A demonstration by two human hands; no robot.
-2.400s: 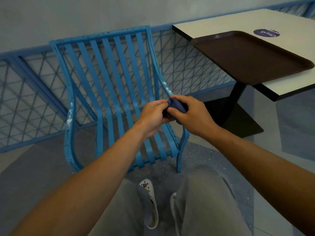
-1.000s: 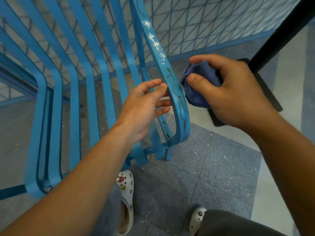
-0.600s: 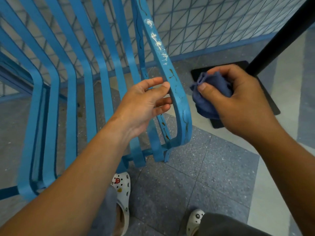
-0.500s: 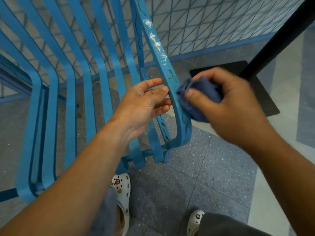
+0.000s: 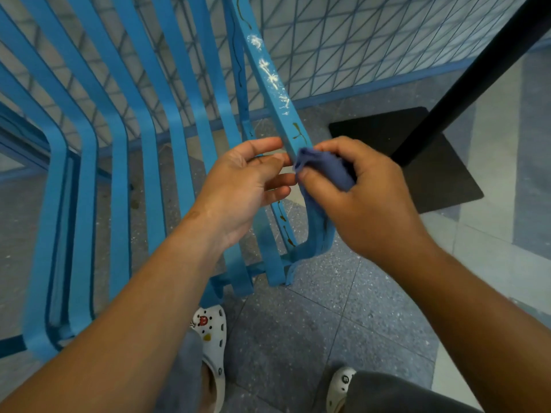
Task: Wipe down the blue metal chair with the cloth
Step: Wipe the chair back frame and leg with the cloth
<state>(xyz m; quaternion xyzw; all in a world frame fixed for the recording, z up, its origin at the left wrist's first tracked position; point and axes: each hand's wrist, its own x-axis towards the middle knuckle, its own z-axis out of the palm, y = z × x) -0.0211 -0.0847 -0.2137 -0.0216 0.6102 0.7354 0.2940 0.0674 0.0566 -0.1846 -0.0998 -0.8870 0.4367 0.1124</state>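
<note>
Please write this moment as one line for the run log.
step: wiping chair side rail | right hand: grips cloth against rail | left hand: open beside rail | white marks above cloth

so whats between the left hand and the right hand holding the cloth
In the head view, the blue chair's outer frame bar runs between them. The left hand is open on its inner side; the right hand presses the cloth against it.

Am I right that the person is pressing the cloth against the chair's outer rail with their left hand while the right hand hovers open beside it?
The hands are swapped. In the head view the right hand holds the cloth against the chair's outer rail, while the left hand hovers open beside it.
</note>
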